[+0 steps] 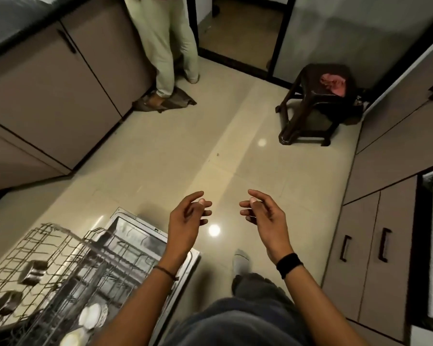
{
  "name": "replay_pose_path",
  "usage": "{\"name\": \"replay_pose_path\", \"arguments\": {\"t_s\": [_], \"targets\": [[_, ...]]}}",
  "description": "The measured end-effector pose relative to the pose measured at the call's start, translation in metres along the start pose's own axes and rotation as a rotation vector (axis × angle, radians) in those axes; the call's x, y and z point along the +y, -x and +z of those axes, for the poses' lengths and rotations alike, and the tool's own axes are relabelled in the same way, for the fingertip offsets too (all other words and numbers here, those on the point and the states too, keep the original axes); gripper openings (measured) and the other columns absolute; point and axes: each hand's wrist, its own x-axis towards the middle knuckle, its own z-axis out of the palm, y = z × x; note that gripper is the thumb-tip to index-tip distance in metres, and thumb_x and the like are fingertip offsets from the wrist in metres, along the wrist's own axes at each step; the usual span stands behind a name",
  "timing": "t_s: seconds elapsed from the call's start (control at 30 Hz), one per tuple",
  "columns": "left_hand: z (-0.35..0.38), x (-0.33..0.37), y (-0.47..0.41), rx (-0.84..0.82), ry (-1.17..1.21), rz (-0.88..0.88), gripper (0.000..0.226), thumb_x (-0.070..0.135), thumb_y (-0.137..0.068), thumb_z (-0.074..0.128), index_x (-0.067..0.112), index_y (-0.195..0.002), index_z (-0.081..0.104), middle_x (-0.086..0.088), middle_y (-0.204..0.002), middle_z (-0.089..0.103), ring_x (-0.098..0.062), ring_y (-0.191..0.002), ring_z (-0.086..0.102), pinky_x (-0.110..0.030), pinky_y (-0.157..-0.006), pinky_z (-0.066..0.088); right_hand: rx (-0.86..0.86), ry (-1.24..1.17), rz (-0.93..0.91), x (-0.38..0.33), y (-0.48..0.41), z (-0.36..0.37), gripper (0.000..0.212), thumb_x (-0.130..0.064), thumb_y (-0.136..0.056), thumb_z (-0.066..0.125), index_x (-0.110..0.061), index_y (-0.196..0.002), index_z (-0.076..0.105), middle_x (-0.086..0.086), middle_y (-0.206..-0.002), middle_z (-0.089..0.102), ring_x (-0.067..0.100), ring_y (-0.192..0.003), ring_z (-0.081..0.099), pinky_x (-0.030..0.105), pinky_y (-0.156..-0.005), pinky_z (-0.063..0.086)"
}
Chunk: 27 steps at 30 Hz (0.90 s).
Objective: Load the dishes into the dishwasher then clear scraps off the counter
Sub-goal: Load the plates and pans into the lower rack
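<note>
A home kitchen, seen from above: an open dishwasher [145, 236] with its wire racks [60, 258] pulled out, holding steel cups [34, 269] and white plates [93, 315]. Grey base cabinets [48, 101] under a dark counter [13, 23] run beyond the dishwasher; more handled cabinets [375, 248] stand across the tiled floor [185, 158] from it. A dark plastic stool [318, 103] sits in the far corner from the dishwasher.

Dark plastic stool [318, 106] with pink cloth [334, 83] on its seat, second person's legs [165, 46] near cabinets [48, 96]
</note>
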Motion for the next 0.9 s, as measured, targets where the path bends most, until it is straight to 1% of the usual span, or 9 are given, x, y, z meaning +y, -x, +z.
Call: {"name": "replay_pose_path", "arguments": {"t_s": [0.1, 0.23, 0.33, 0.43, 0.53, 0.63, 0.8, 0.9], "targets": [[0.028, 0.005, -0.023, 0.023, 0.006, -0.032, 0.022, 0.023, -0.103, 0.054, 0.020, -0.122, 0.065, -0.001, -0.098, 0.077, -0.022, -0.088, 0.073, -0.038, -0.080, 0.060, -0.033, 0.032, 0.010, -0.011, -0.035, -0.017, 0.022, -0.023, -0.103, 0.052, -0.024, -0.120, 0.064, 0.000, -0.098, 0.075, 0.021, -0.089, 0.071, 0.037, -0.087, 0.057], [0.053, 0.021, -0.053, 0.088, 0.046, -0.021, 0.023, 0.022, -0.103, 0.053, 0.017, -0.123, 0.064, -0.004, -0.098, 0.076, -0.021, -0.087, 0.073, -0.032, -0.076, 0.061, -0.120, 0.075, 0.009, -0.032, -0.085, -0.026, 0.022, -0.024, -0.103, 0.052, -0.024, -0.121, 0.064, 0.000, -0.097, 0.075, 0.020, -0.088, 0.072, 0.035, -0.086, 0.057], [0.054, 0.032, -0.075, 0.135, 0.075, -0.006, 0.022, 0.023, -0.104, 0.053, 0.019, -0.122, 0.064, -0.003, -0.097, 0.076, -0.021, -0.087, 0.073, -0.033, -0.077, 0.060, -0.190, 0.107, -0.007, -0.047, -0.118, -0.014, 0.022, -0.025, -0.103, 0.052, -0.024, -0.122, 0.064, -0.001, -0.097, 0.075, 0.019, -0.088, 0.072, 0.034, -0.086, 0.058], [0.043, 0.035, -0.103, 0.218, 0.106, -0.004, 0.022, 0.025, -0.104, 0.053, 0.021, -0.122, 0.064, -0.003, -0.097, 0.076, -0.022, -0.088, 0.073, -0.035, -0.078, 0.060, -0.268, 0.125, -0.015, -0.060, -0.150, 0.011, 0.022, -0.024, -0.103, 0.052, -0.023, -0.122, 0.064, 0.002, -0.098, 0.075, 0.022, -0.089, 0.072, 0.033, -0.085, 0.057], [0.019, 0.036, -0.130, 0.332, 0.167, 0.008, 0.024, 0.027, -0.104, 0.052, 0.023, -0.126, 0.061, -0.003, -0.098, 0.076, -0.020, -0.088, 0.073, -0.031, -0.076, 0.059, -0.373, 0.170, -0.024, -0.069, -0.181, 0.051, 0.023, -0.025, -0.103, 0.052, -0.023, -0.122, 0.064, 0.003, -0.098, 0.075, 0.022, -0.089, 0.072, 0.030, -0.084, 0.058], [-0.013, 0.035, -0.155, 0.453, 0.227, 0.034, 0.028, 0.027, -0.104, 0.051, 0.024, -0.132, 0.055, -0.002, -0.099, 0.076, -0.018, -0.088, 0.073, -0.026, -0.074, 0.058, -0.487, 0.228, -0.035, -0.077, -0.210, 0.100, 0.023, -0.025, -0.103, 0.052, -0.023, -0.122, 0.064, 0.003, -0.099, 0.075, 0.023, -0.090, 0.072, 0.031, -0.084, 0.058], [-0.085, 0.037, -0.184, 0.654, 0.312, 0.014, 0.027, 0.028, -0.104, 0.050, 0.026, -0.131, 0.055, -0.001, -0.100, 0.075, -0.020, -0.090, 0.073, -0.032, -0.078, 0.059, -0.694, 0.312, -0.053, -0.096, -0.244, 0.204, 0.023, -0.024, -0.103, 0.052, -0.021, -0.122, 0.064, 0.003, -0.099, 0.075, 0.024, -0.090, 0.072, 0.031, -0.084, 0.058], [-0.134, 0.046, -0.189, 0.758, 0.324, 0.054, 0.027, 0.025, -0.104, 0.051, 0.025, -0.131, 0.055, -0.003, -0.101, 0.075, -0.022, -0.091, 0.072, -0.037, -0.081, 0.059, -0.843, 0.332, -0.080, -0.106, -0.252, 0.276, 0.023, -0.022, -0.103, 0.051, -0.019, -0.123, 0.064, 0.004, -0.100, 0.075, 0.024, -0.090, 0.072, 0.030, -0.082, 0.057]]}}
